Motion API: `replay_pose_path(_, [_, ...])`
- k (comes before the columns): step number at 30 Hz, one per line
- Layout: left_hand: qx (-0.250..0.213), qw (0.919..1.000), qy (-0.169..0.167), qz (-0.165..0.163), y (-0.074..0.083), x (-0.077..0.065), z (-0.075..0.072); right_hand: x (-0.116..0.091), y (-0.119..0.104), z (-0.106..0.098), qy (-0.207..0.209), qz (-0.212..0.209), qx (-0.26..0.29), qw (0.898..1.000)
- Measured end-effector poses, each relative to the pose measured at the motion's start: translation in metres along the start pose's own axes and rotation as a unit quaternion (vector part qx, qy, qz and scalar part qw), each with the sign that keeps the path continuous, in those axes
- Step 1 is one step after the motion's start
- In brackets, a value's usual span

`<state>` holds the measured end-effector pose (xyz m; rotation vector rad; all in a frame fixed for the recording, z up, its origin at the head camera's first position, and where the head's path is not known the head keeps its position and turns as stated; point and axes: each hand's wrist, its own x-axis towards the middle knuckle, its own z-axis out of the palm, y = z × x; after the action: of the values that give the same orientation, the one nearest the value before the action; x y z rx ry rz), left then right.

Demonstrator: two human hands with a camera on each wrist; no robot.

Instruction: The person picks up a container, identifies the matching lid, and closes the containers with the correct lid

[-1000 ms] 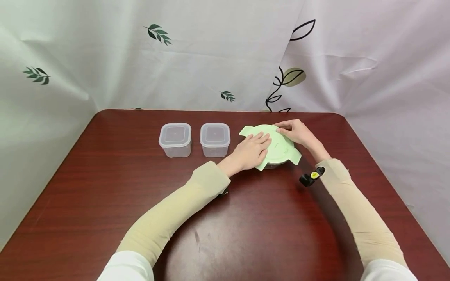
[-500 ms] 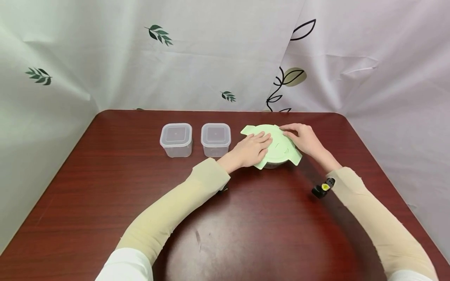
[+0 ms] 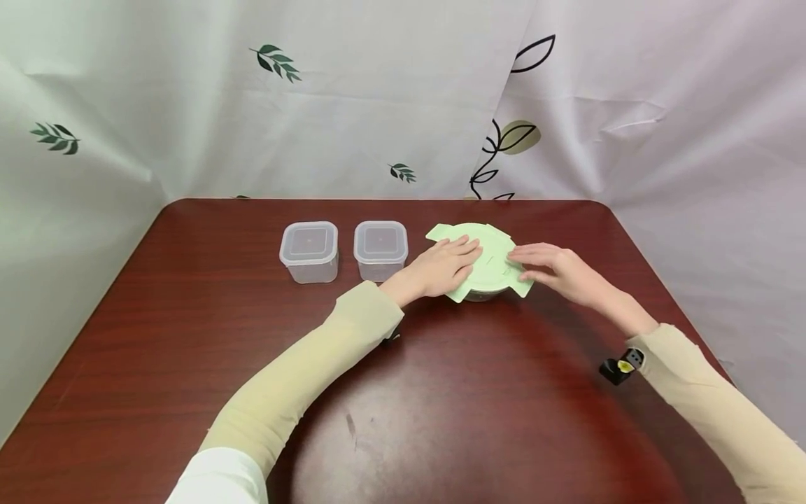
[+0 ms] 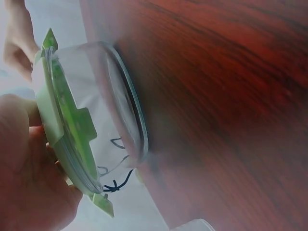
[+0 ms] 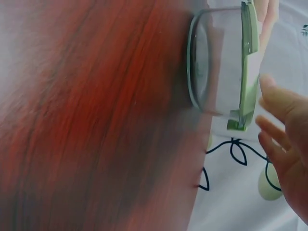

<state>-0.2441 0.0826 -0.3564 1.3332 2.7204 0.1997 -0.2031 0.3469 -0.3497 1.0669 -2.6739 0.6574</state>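
Observation:
A round glass food container stands on the table, topped by a light green lid whose locking flaps stick outward. My left hand lies across the lid's left half, fingers spread and nearly straight, with the palm side down. At the lid's right edge is my right hand, its fingertips over the rim near the front right flap. In the right wrist view, the fingers of that hand are loosely bent beside the lid, holding nothing. The glass wall shows clear in both wrist views.
Two square clear plastic boxes with lids, a left one and a right one, stand to the left of the glass container. The dark red wooden table ends at a white patterned curtain behind.
My right hand has moved from the lid's back right edge toward its front right side, the forearm swinging outward to the right. The left hand keeps its place on the lid.

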Motion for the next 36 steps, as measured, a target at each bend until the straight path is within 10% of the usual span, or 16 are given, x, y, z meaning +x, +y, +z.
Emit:
replay_pose_path(8, [-0.012, 0.9997, -0.017, 0.012, -0.008, -0.001, -0.001, -0.004, -0.002, 0.005, -0.045, -0.066, 0.018, 0.997])
replay_pose_path(21, [-0.018, 0.9997, -0.01, 0.014, -0.005, -0.001, 0.0, -0.008, 0.0, 0.023, 0.067, -0.11, 0.008, 0.992])
replay_pose_path(36, [0.006, 1.0, -0.001, 0.002, 0.003, -0.002, 0.001, -0.01, 0.002, 0.026, 0.104, -0.127, 0.002, 0.986])
